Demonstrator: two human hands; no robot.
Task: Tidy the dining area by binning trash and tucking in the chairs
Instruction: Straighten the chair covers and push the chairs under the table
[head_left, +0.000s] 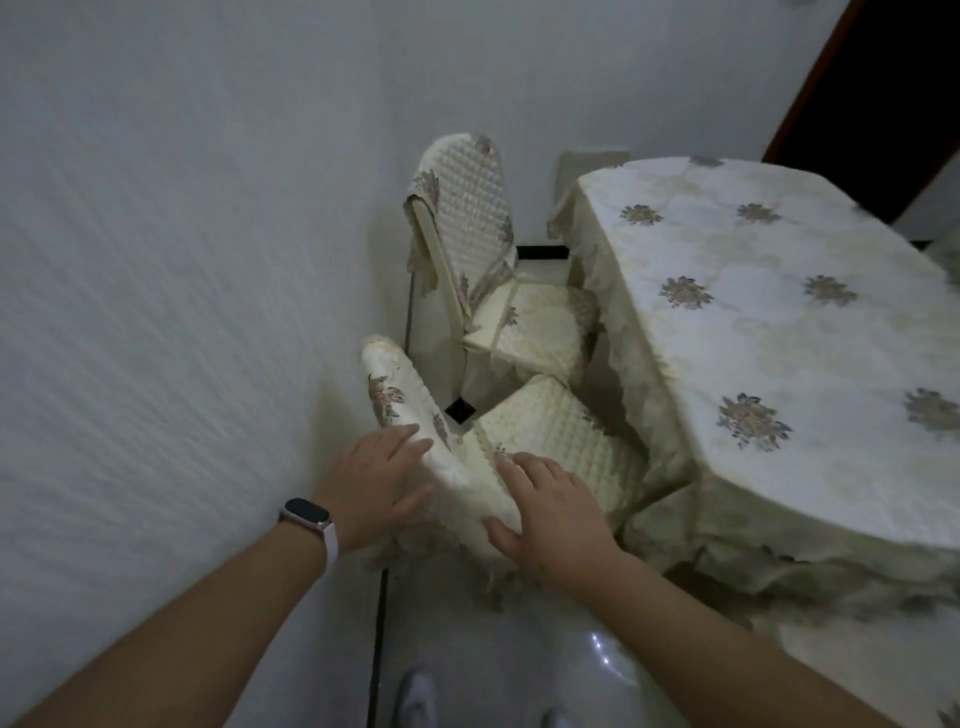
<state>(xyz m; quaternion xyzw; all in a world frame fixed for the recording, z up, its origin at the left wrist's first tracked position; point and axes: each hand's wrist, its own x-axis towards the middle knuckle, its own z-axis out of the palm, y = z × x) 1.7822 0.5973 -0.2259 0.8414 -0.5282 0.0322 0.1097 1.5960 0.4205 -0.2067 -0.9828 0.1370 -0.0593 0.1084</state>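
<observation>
Fingers (408, 441) of the left hand (376, 480) lie straight and close together, pressed flat on the outer face of the near chair (400, 400) at its backrest. The right hand (553, 506) rests over the backrest's near end, fingers loosely spread and thumb against the cover, apparently not gripping. Its quilted seat (561, 431) faces the table (753, 312), front edge just under the cloth hanging at the table's left edge. Tucking this chair in seems the step in hand. Next comes an even two-handed push toward the table, steering clear of the far chair (467, 223) just beside it.
</observation>
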